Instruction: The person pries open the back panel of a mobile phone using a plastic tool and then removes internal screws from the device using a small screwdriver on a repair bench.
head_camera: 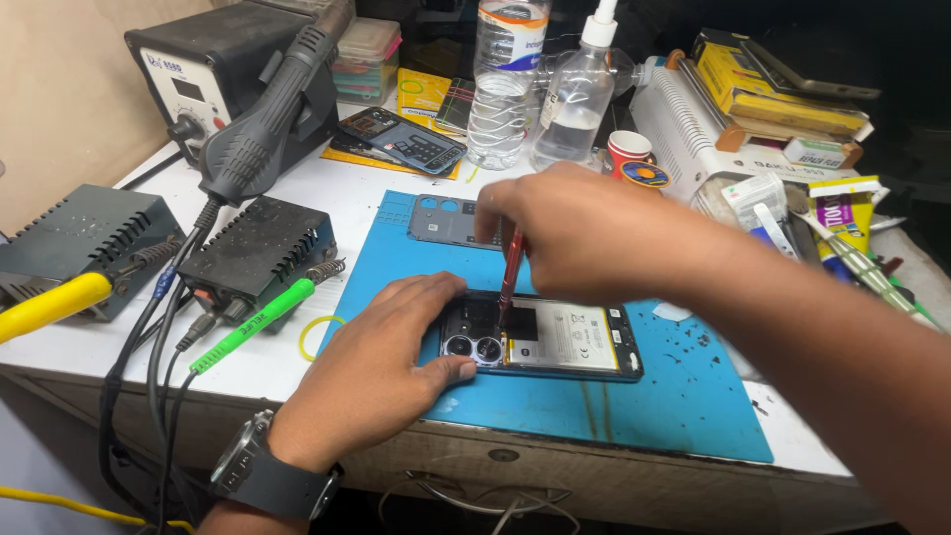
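Observation:
An opened phone (555,342) with its back off lies on a blue work mat (614,396), battery and camera lenses showing. My left hand (381,362) rests on the phone's left end and grips it, thumb along the lower edge by the cameras. My right hand (584,238) holds a red-handled screwdriver (511,267) upright, its tip down on the phone's upper board area. A grey back frame (448,220) lies on the mat just beyond, partly hidden by my right hand.
A hot-air station (213,64) with its black handle (277,109) stands at the back left, with two black boxes (263,253) and green (253,327) and yellow (50,307) irons beside it. Another phone (406,139), bottles (505,84), a red cup (629,154) and yellow boxes (773,89) crowd the back.

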